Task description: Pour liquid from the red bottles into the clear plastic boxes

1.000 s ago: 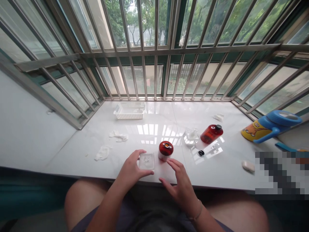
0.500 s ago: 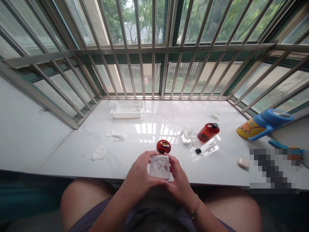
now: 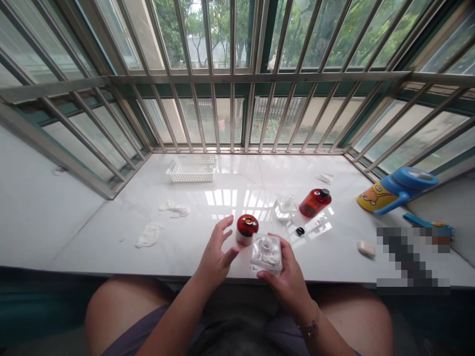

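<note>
My right hand [image 3: 284, 264] grips a square clear glass bottle [image 3: 266, 253] by its side, with its round open neck facing up. To the left, my left hand [image 3: 218, 247] is off the bottle, its fingers spread and nothing in them. Just beyond the two hands stands an uncapped red-brown bottle [image 3: 247, 228] with a pale label. A second square clear glass bottle [image 3: 285, 206] rests farther back. Beside it a red-brown bottle [image 3: 315, 202] with a black cap is seen at a slant. A small black cap [image 3: 300, 231] lies in front of them.
A white perforated basket [image 3: 191, 170] sits near the window bars. Crumpled white tissues [image 3: 149, 235] are at the left, another white scrap [image 3: 325, 177] at the back right. Along the right are a blue and yellow cup [image 3: 395, 190], a pale soap-like piece [image 3: 366, 248] and a blurred-out patch.
My left hand has let go of the clear glass bottle and moved left, opening its fingers. The bottle has shifted right in my right hand, and the view has turned slightly.
</note>
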The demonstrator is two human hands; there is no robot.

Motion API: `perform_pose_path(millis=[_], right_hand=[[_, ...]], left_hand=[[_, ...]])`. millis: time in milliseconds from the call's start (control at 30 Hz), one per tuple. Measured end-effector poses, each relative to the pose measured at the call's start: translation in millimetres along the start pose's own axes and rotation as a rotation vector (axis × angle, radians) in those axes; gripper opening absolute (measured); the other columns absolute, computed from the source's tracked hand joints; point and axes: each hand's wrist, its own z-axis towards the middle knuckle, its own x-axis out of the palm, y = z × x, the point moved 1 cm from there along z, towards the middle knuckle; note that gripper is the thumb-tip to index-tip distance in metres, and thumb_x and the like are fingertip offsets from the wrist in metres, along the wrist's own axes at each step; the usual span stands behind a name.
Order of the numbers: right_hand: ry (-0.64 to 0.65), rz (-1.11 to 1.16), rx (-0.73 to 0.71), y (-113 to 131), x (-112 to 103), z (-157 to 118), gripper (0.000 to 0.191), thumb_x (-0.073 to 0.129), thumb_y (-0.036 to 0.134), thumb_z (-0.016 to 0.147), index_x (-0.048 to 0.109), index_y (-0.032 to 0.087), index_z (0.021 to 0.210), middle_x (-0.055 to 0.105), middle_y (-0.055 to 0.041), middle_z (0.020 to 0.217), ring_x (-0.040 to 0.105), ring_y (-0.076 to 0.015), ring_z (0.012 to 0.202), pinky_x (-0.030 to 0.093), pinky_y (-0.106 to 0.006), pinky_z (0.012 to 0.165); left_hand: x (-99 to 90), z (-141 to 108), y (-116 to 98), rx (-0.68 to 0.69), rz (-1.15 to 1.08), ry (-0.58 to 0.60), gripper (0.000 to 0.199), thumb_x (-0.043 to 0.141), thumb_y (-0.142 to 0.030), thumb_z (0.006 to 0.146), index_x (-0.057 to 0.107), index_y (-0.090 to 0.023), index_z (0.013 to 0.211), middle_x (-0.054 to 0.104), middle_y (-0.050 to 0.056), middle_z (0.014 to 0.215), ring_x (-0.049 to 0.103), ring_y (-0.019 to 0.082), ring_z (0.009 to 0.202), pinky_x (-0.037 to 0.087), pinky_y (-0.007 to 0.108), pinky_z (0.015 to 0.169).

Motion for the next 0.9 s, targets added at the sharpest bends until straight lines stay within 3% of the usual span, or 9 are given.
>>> perform_pose_path(millis=[67,100,200,267,367,467,667,900], right_hand=[[-0.010,-0.036,-0.016,-0.7,-10.8,3.3,0.087,0.096,0.046,0.078,0.050,0.029,0.149,0.072,-0.0134,0.137,0.076,-0.0352,0.117,0.068,-0.046,0.093],[-0.023,-0.047,-0.024,-1.0,-15.2,4.8,0.087,0.096,0.045,0.078,0.050,0.029,0.149,0.072,-0.0134,0.138,0.076,-0.0351,0.117,0.068,-0.046,0.093],[-0.089,-0.044,-0.036,-2.6,-22.9,8.4,0.087,0.096,0.044,0.078,0.049,0.029,0.149,0.070,-0.0138,0.139,0.075,-0.0349,0.120,0.068,-0.046,0.093],[-0.139,-0.028,-0.047,-4.4,-24.4,10.0,0.087,0.097,0.043,0.077,0.048,0.030,0.149,0.069,-0.0139,0.140,0.074,-0.0345,0.121,0.067,-0.047,0.095],[-0.184,-0.023,-0.049,-7.2,-25.8,11.2,0.087,0.098,0.041,0.076,0.048,0.029,0.146,0.067,-0.0139,0.140,0.073,-0.0336,0.124,0.066,-0.048,0.099],[-0.146,-0.033,-0.015,-10.0,-29.1,11.4,0.085,0.097,0.039,0.078,0.047,0.030,0.146,0.067,-0.0125,0.139,0.073,-0.0317,0.123,0.065,-0.047,0.102],[-0.046,-0.108,-0.021,-19.7,-34.0,10.6,0.085,0.097,0.037,0.079,0.047,0.033,0.148,0.065,-0.0108,0.141,0.073,-0.0305,0.124,0.064,-0.048,0.105],[0.022,-0.306,-0.088,-27.7,-25.4,10.4,0.080,0.094,0.044,0.082,0.051,0.032,0.148,0.059,-0.0124,0.152,0.071,-0.0310,0.127,0.063,-0.047,0.107]], left_hand=[[4.1,8.0,13.4,-0.019,0.145,-0.031,0.067,0.058,-0.062,0.106,0.041,-0.029,0.162,0.041,0.015,0.172,0.041,0.034,0.161,0.041,0.055,0.130],[7.2,12.7,19.1,-0.024,0.209,-0.022,0.068,0.064,-0.056,0.105,0.040,-0.030,0.163,0.041,0.014,0.172,0.040,0.034,0.161,0.039,0.055,0.132],[19.6,28.1,33.3,-0.071,0.279,0.024,0.098,0.091,-0.047,0.084,0.037,-0.030,0.163,0.042,0.014,0.172,0.037,0.037,0.163,0.033,0.057,0.134],[27.8,37.2,40.3,-0.156,0.225,0.030,0.105,0.100,-0.040,0.073,0.040,-0.028,0.158,0.051,0.014,0.165,0.048,0.037,0.156,0.038,0.056,0.131],[32.2,44.1,43.0,-0.241,0.122,0.016,0.086,0.097,-0.037,0.076,0.047,-0.025,0.145,0.069,0.012,0.142,0.069,0.033,0.132,0.052,0.052,0.118],[21.0,40.7,33.6,-0.185,0.105,0.047,0.074,0.091,-0.035,0.082,0.049,-0.026,0.142,0.071,0.010,0.137,0.072,0.029,0.124,0.055,0.048,0.113],[-26.5,21.7,-0.1,0.048,0.345,0.194,0.079,0.088,-0.020,0.078,0.054,-0.031,0.149,0.062,0.009,0.150,0.061,0.032,0.139,0.051,0.047,0.119],[-50.6,9.6,-20.4,0.054,0.541,0.320,0.088,0.092,-0.021,0.078,0.052,-0.032,0.155,0.064,0.008,0.148,0.062,0.032,0.134,0.054,0.048,0.116]])
